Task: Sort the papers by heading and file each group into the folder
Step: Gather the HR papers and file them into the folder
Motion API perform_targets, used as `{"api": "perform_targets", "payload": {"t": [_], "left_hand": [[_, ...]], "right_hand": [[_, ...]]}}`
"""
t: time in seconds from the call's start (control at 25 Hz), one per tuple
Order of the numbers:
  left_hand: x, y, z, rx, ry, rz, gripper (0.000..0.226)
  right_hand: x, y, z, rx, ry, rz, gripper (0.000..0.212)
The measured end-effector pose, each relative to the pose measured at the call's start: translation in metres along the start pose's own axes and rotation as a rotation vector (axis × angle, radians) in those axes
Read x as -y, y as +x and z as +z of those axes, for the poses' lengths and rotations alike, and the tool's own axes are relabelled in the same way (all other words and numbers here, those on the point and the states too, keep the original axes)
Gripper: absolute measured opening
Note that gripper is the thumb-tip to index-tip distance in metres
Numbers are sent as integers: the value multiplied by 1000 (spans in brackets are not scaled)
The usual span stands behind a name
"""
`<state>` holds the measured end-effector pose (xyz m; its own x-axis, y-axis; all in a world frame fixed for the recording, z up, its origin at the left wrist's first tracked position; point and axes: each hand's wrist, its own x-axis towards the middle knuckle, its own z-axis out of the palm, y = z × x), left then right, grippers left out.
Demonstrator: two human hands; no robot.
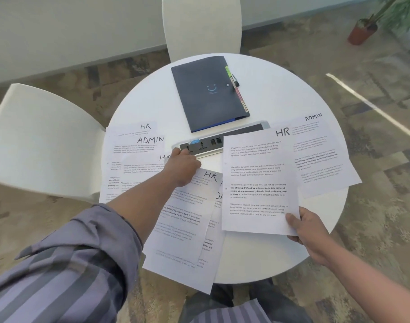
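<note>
Round white table [281, 94] on patterned carpet [374, 206]; two white chairs [43, 136] left and far, potted plant [362, 31] far right. Dark folder [208, 94] closed at the far side, beside a socket strip [206, 143]. Papers [138, 155] headed HR and ADMIN scattered left, near and right. Right hand [309, 229] pinching an HR sheet [255, 183] by its near corner. Left hand [183, 166] curled on another HR sheet [183, 217], grip partly hidden. Small print unreadable.

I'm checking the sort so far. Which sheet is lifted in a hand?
The HR sheet on the right, pinched at its lower corner by the right hand; the others lie on the table.
</note>
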<state>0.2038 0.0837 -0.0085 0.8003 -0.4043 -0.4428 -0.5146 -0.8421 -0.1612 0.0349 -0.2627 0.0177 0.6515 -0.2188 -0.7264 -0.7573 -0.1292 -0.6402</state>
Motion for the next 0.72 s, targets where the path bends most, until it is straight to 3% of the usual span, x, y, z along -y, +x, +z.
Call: {"api": "perform_targets", "payload": {"t": [0.16, 0.4, 0.52, 0.72], "left_hand": [[14, -23, -40, 67, -86, -4, 26], [29, -58, -110, 5, -285, -36, 24], [25, -76, -136, -23, -411, -39, 15], [13, -100, -169, -50, -686, -105, 32]], "right_hand": [[3, 2, -3, -17, -5, -38, 20], [12, -3, -13, -8, -35, -113, 20], [21, -4, -14, 49, -64, -146, 22], [38, 0, -26, 216, -154, -192, 23]]}}
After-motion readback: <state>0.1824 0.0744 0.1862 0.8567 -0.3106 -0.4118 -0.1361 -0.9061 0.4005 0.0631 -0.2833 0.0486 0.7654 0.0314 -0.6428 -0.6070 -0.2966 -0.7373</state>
